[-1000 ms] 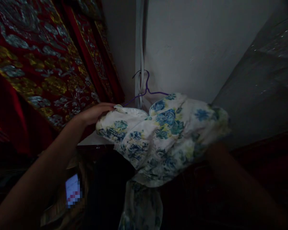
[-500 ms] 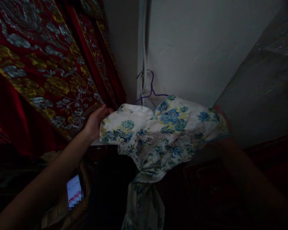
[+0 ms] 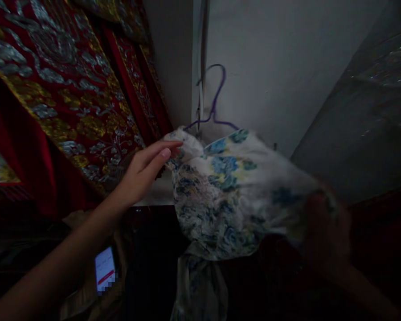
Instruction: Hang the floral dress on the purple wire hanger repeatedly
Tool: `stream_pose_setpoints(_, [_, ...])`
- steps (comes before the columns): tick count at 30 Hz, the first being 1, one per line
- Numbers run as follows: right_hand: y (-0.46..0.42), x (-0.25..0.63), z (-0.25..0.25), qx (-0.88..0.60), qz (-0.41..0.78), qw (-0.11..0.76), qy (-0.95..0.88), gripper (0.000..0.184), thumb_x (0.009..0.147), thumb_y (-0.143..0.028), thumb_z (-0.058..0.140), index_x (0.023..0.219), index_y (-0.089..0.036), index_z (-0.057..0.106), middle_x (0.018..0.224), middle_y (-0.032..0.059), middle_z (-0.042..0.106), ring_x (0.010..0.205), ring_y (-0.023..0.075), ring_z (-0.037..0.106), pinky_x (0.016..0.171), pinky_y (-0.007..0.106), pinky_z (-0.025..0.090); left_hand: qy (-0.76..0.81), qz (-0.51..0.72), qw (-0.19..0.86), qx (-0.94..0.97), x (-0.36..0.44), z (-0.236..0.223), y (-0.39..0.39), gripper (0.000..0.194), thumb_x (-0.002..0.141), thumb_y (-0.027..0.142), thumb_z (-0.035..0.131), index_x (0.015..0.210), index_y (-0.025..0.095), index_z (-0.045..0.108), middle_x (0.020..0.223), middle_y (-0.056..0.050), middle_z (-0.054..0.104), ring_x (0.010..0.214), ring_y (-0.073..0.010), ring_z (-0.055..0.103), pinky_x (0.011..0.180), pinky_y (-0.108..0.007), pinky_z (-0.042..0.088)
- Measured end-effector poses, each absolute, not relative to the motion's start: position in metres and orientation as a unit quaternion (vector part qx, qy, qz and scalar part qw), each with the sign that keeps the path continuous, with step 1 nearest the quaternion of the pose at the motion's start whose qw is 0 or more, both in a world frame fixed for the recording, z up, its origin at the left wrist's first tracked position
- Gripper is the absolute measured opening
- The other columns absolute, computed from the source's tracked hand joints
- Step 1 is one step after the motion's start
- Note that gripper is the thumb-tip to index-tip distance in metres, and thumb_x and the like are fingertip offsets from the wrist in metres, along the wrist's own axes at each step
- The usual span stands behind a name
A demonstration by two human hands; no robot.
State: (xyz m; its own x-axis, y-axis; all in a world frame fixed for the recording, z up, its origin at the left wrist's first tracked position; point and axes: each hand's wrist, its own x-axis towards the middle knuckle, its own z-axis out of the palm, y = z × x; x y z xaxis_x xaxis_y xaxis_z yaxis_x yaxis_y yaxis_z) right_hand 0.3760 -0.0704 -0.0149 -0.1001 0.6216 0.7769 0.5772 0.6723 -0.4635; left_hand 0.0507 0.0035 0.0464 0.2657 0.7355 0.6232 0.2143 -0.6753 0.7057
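Observation:
A white blouse (image 3: pixel 217 191) with blue, green and yellow flowers hangs on a purple hanger (image 3: pixel 214 104) in front of the wall. My left hand (image 3: pixel 147 167) is at the shoulder on the left, its fingers stretched out and the thumb apart; it does not grip the cloth. On the right, my right hand (image 3: pixel 327 218), dim and smeared by motion, has hold of the sleeve and draws it out sideways. A lower length of the same flowered cloth (image 3: pixel 200 285) hangs down, bunched and in shadow.
Red cloth (image 3: pixel 96 89) with gold and silver embroidery hangs at the left. A pale wall (image 3: pixel 270 58) rises behind the hanger, with a cable (image 3: pixel 200 53) running down it. Clear plastic sheeting (image 3: pixel 381 98) is at the right. A lit phone (image 3: pixel 104 267) lies at the lower left.
My left hand has let go of the left sleeve and moved right to the shoulder. My right hand has moved right and down with its sleeve. More of the hanger's hook shows, higher up.

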Motion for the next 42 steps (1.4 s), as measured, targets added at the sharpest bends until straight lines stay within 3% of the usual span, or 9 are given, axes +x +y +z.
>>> stream_pose_setpoints(3, [-0.1,0.333,-0.021,-0.207,0.033,0.406,-0.889,0.045,0.097,-0.044,0.057,0.139,-0.027,0.06,0.11,0.0077,0.075,0.095,0.0217,0.074,0.076,0.028,0.061,0.299,0.473,0.542,0.627,0.068,0.038,-0.014,0.045,0.095,0.052,0.057,0.12,0.017,0.069,0.103,-0.012,0.074,0.095,-0.0248,0.07,0.086,-0.038,0.055])
stream_pose_setpoints(7, [-0.087,0.312,-0.019,-0.125,0.094,0.284,-0.946,0.051,0.094,-0.037,0.065,0.14,-0.018,0.056,0.132,0.0119,0.068,0.116,0.0192,0.068,0.093,0.026,0.057,0.351,0.341,0.648,0.583,0.058,0.026,-0.034,0.03,0.088,0.036,0.07,0.113,0.017,0.07,0.053,0.005,0.053,0.05,-0.0093,0.051,0.053,-0.018,0.043])
stream_pose_setpoints(12, [-0.025,0.338,-0.033,-0.296,0.102,0.455,-0.834,0.045,0.094,-0.023,0.063,0.138,-0.026,0.058,0.136,0.0107,0.063,0.128,0.0224,0.059,0.108,0.042,0.05,0.446,0.079,0.539,0.711,0.01,0.025,-0.055,0.04,0.094,0.055,0.058,0.096,0.02,0.077,0.059,0.003,0.053,0.048,-0.0091,0.044,0.044,-0.018,0.035])
stream_pose_setpoints(15, [-0.001,0.346,-0.05,-0.344,0.226,0.432,-0.802,0.046,0.086,-0.033,0.072,0.131,-0.027,0.066,0.132,0.0093,0.067,0.124,0.0272,0.062,0.107,0.047,0.05,0.511,0.17,0.432,0.723,-0.005,0.027,-0.056,0.05,0.091,0.062,0.057,0.069,0.02,0.072,0.055,0.002,0.051,0.048,-0.0106,0.044,0.043,-0.02,0.031])
stream_pose_setpoints(19, [-0.001,0.341,-0.061,-0.363,0.478,0.413,-0.685,0.038,0.084,-0.055,0.069,0.103,-0.022,0.076,0.089,0.0046,0.077,0.079,0.0216,0.072,0.07,0.034,0.06,0.55,0.361,0.268,0.704,-0.006,0.022,-0.03,0.055,0.084,0.064,0.064,0.053,0.019,0.057,0.048,0.002,0.046,0.046,-0.0111,0.041,0.044,-0.022,0.03])
stream_pose_setpoints(24, [0.006,0.329,-0.033,-0.384,0.502,0.557,-0.538,0.043,0.075,-0.063,0.076,0.082,-0.022,0.07,0.07,0.0012,0.07,0.062,0.0177,0.068,0.054,0.027,0.053,0.496,0.479,0.144,0.709,0.012,0.006,0.0,0.046,0.095,0.054,0.055,0.12,0.017,0.065,0.11,-0.009,0.068,0.103,-0.0244,0.064,0.09,-0.036,0.052])
stream_pose_setpoints(29, [0.057,0.331,0.011,-0.364,0.446,0.673,-0.464,0.04,0.071,-0.058,0.08,0.079,-0.022,0.064,0.072,0.0023,0.071,0.079,0.0252,0.074,0.065,0.034,0.06,0.428,0.511,-0.104,0.738,0.035,-0.006,-0.018,0.069,0.096,0.038,0.059,0.157,0.023,0.031,0.152,-0.016,0.041,0.143,-0.0334,0.035,0.119,-0.055,0.028])
stream_pose_setpoints(37, [0.058,0.366,-0.005,-0.363,0.385,0.765,-0.366,0.036,0.075,-0.056,0.078,0.088,-0.025,0.065,0.083,0.0012,0.074,0.087,0.0247,0.075,0.072,0.036,0.061,0.42,0.338,0.124,0.833,0.073,-0.07,-0.008,0.058,0.1,0.026,0.045,0.158,0.024,0.035,0.13,-0.014,0.067,0.115,-0.0265,0.066,0.099,-0.039,0.05])
stream_pose_setpoints(42, [0.039,0.372,-0.042,-0.415,0.4,0.749,-0.326,0.033,0.077,-0.054,0.075,0.093,-0.025,0.069,0.088,0.0029,0.075,0.09,0.0249,0.074,0.072,0.036,0.061,0.49,0.183,0.192,0.83,0.092,-0.11,0.006,0.039,0.099,0.029,0.048,0.134,0.023,0.063,0.09,-0.008,0.076,0.087,-0.0264,0.073,0.081,-0.034,0.051])
